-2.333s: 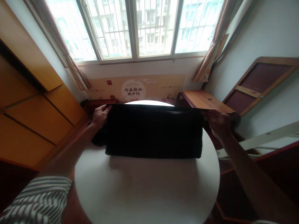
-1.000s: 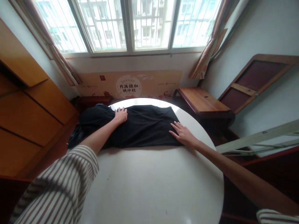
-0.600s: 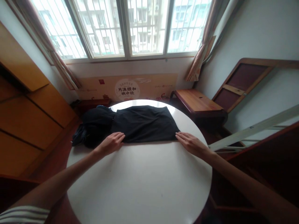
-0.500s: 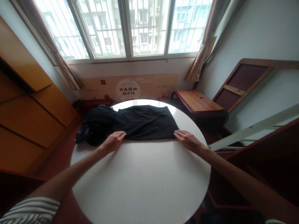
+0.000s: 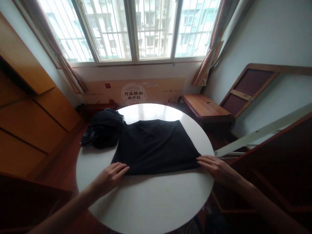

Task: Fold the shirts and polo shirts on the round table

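Observation:
A black garment (image 5: 156, 146) lies spread on the white round table (image 5: 156, 198), smooth but for a few slanting creases; its exact kind does not show. My left hand (image 5: 114, 173) grips its near left corner, fingers pressed together. At the near right corner, my right hand (image 5: 211, 164) pinches the cloth between thumb and fingers. The near edge runs fairly straight between both hands. Against the garment's far left side sits a bunched pile of dark clothes (image 5: 104, 128).
A low wooden bench (image 5: 206, 105) stands beyond the table on the right. Wooden cabinets (image 5: 36, 123) line the left side. A printed board (image 5: 156, 89) leans below the barred window (image 5: 156, 29). A pale slanted rail (image 5: 258, 133) comes close to the table's right edge.
Both hands have come nearer to me and further apart, drawing the black garment's near edge with them. It now covers more of the table, and its far edge has shifted nearer too.

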Motion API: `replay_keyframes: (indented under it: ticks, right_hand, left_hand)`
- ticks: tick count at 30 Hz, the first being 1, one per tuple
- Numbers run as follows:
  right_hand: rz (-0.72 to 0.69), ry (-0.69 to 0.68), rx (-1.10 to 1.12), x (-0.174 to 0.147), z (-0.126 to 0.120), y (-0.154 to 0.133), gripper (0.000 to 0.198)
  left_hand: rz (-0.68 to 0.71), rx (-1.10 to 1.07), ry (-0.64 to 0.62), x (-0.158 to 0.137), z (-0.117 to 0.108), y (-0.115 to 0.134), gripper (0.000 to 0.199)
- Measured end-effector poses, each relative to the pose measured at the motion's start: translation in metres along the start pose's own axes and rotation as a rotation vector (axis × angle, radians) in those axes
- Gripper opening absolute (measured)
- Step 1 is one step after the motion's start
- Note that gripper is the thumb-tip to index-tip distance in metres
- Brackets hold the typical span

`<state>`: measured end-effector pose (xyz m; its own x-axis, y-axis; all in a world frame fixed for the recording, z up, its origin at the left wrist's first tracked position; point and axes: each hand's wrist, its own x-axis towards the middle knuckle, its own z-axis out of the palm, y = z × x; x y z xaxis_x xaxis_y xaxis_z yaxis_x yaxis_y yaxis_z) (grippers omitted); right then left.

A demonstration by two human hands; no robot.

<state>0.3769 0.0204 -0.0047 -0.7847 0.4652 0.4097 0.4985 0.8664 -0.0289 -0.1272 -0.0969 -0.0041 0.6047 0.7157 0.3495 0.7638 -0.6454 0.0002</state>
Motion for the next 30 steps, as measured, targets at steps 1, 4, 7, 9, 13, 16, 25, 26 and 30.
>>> replay_keyframes:
  ticks: [1, 4, 7, 9, 13, 16, 25, 26, 30]
  right_hand:
    - [0.114, 0.013, 0.061, -0.004, -0.004, -0.005, 0.029]
    - [0.551, 0.089, 0.232, -0.006, -0.017, -0.013, 0.034]
    - [0.86, 0.086, 0.387, 0.001, -0.023, -0.012, 0.047]
    - [0.925, 0.013, 0.493, 0.007, -0.024, -0.012, 0.05]
    - [0.9, -0.005, 0.571, 0.013, -0.018, -0.013, 0.05]
    - [0.923, 0.016, 0.587, 0.009, -0.009, -0.011, 0.051]
    - [0.921, -0.028, 0.572, 0.001, -0.002, -0.003, 0.054]
    - [0.907, -0.018, 0.571, 0.001, -0.004, -0.003, 0.054]
    - [0.94, 0.005, 0.604, -0.001, -0.012, -0.003, 0.057]
  left_hand:
    - [-0.055, -0.049, 0.028, -0.006, -0.003, 0.005, 0.027]
    - [-0.414, -0.197, 0.189, -0.022, -0.011, 0.007, 0.024]
    - [-0.872, -0.408, 0.237, -0.034, -0.012, 0.0, 0.041]
    - [-1.084, -0.618, 0.143, -0.038, -0.01, -0.002, 0.054]
    - [-1.264, -0.899, 0.042, -0.035, -0.006, 0.001, 0.065]
    - [-1.325, -0.94, 0.045, -0.031, -0.005, 0.003, 0.072]
    - [-1.28, -0.915, 0.071, -0.035, -0.006, 0.001, 0.058]
    - [-1.278, -0.918, 0.093, -0.035, -0.006, 0.001, 0.057]
    - [-1.348, -0.931, 0.133, -0.041, -0.01, 0.0, 0.059]
